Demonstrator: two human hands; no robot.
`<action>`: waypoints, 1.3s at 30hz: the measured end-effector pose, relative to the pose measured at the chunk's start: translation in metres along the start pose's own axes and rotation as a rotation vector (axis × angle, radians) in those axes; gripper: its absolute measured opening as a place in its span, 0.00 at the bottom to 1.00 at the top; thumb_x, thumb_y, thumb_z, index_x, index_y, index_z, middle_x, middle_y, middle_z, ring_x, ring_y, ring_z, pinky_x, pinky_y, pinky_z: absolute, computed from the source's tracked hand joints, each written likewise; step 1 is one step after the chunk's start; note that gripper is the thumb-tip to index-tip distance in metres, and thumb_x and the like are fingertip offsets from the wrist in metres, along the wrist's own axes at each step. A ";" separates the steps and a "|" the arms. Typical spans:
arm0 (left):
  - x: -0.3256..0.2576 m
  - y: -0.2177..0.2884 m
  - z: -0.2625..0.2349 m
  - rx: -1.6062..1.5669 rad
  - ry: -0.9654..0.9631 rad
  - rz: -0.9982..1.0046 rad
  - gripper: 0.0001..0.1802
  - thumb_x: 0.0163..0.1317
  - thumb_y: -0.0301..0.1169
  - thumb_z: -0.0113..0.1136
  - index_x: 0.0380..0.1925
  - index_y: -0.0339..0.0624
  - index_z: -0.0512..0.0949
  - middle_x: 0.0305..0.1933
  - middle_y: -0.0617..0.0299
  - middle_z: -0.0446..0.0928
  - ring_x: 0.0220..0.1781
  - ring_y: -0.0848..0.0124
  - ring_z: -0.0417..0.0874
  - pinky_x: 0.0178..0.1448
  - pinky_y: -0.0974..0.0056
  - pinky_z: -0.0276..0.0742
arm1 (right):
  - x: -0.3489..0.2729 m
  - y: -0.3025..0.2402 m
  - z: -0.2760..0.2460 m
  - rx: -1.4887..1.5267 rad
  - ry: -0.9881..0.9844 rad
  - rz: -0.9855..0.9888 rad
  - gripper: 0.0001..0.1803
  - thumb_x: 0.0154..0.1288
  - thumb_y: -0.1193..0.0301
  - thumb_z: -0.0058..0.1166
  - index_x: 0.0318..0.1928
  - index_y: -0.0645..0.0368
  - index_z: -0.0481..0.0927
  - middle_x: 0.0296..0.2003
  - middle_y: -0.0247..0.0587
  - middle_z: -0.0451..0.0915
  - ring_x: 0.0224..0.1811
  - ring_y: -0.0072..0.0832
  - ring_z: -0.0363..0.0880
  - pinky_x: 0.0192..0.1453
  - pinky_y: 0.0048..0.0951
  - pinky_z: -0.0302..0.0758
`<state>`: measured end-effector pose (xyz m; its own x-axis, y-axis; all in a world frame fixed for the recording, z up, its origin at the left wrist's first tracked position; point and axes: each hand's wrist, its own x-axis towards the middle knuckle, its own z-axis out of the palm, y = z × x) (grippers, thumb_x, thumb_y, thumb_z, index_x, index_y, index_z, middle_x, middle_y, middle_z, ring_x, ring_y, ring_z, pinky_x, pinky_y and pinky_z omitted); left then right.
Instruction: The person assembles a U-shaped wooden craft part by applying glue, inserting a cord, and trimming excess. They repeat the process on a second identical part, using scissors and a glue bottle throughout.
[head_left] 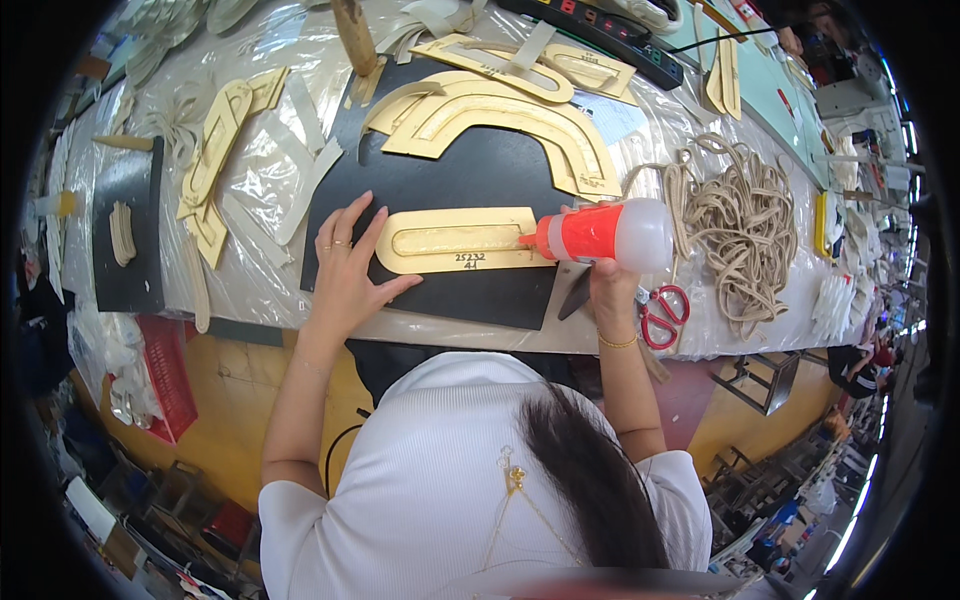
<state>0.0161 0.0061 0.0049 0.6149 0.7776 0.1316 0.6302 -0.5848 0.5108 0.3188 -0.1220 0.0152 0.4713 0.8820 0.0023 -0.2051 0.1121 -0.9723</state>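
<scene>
A cream board template [440,262] with a rounded left end and a long slot-shaped outline lies flat on the black mat [440,295]. My left hand [345,268] rests at its rounded end, fingers spread, with the thumb along the near edge. My right hand [608,285] grips a squeeze bottle [588,234] with a red label and red nozzle. The bottle is tilted onto its side, its nozzle tip at the right end of the slot. Whether the tip touches the board I cannot tell. Part of my right hand's fingers is hidden behind the bottle.
Red-handled scissors [664,318] lie right of my right hand, by the table's front edge. Beyond them is a heap of beige cord [742,235]. Curved cream templates [500,110] lie at the mat's far side, near a wooden stick [353,38]. More templates [215,150] lie left.
</scene>
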 end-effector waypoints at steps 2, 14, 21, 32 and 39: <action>0.000 -0.001 -0.001 -0.016 0.004 0.012 0.49 0.39 0.43 0.83 0.65 0.44 0.74 0.76 0.58 0.61 0.73 0.49 0.60 0.77 0.49 0.57 | -0.001 0.002 0.001 0.004 -0.012 -0.015 0.52 0.50 0.48 0.77 0.66 0.64 0.64 0.58 0.51 0.76 0.62 0.51 0.79 0.66 0.50 0.78; -0.003 -0.003 0.002 -0.032 0.041 0.022 0.43 0.41 0.47 0.81 0.59 0.42 0.78 0.75 0.60 0.62 0.73 0.51 0.60 0.75 0.49 0.59 | -0.001 0.011 0.006 -0.103 -0.148 -0.078 0.48 0.48 0.61 0.82 0.65 0.60 0.66 0.59 0.46 0.75 0.65 0.45 0.75 0.71 0.48 0.71; -0.003 -0.004 0.004 -0.063 0.058 0.021 0.45 0.39 0.46 0.82 0.61 0.47 0.78 0.75 0.60 0.62 0.73 0.50 0.61 0.75 0.49 0.60 | 0.003 0.025 0.037 -0.108 -0.259 -0.071 0.46 0.47 0.65 0.82 0.64 0.59 0.67 0.57 0.46 0.77 0.63 0.41 0.77 0.68 0.44 0.74; -0.003 -0.003 0.004 -0.041 0.103 0.028 0.41 0.40 0.47 0.81 0.56 0.43 0.80 0.74 0.60 0.64 0.71 0.52 0.63 0.73 0.51 0.62 | 0.021 0.043 0.108 -0.184 -0.439 -0.013 0.39 0.44 0.63 0.83 0.56 0.62 0.78 0.54 0.40 0.83 0.56 0.29 0.81 0.60 0.33 0.78; 0.003 0.003 -0.003 -0.065 0.050 0.005 0.48 0.39 0.48 0.81 0.62 0.43 0.75 0.74 0.54 0.63 0.72 0.49 0.63 0.74 0.48 0.60 | 0.054 0.012 0.082 0.554 0.017 0.173 0.34 0.68 0.44 0.58 0.64 0.52 0.68 0.55 0.34 0.79 0.56 0.28 0.81 0.62 0.38 0.80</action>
<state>0.0183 0.0078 0.0098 0.5922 0.7863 0.1759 0.5942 -0.5737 0.5638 0.2714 -0.0352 0.0225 0.4039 0.9018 -0.1538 -0.6965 0.1941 -0.6908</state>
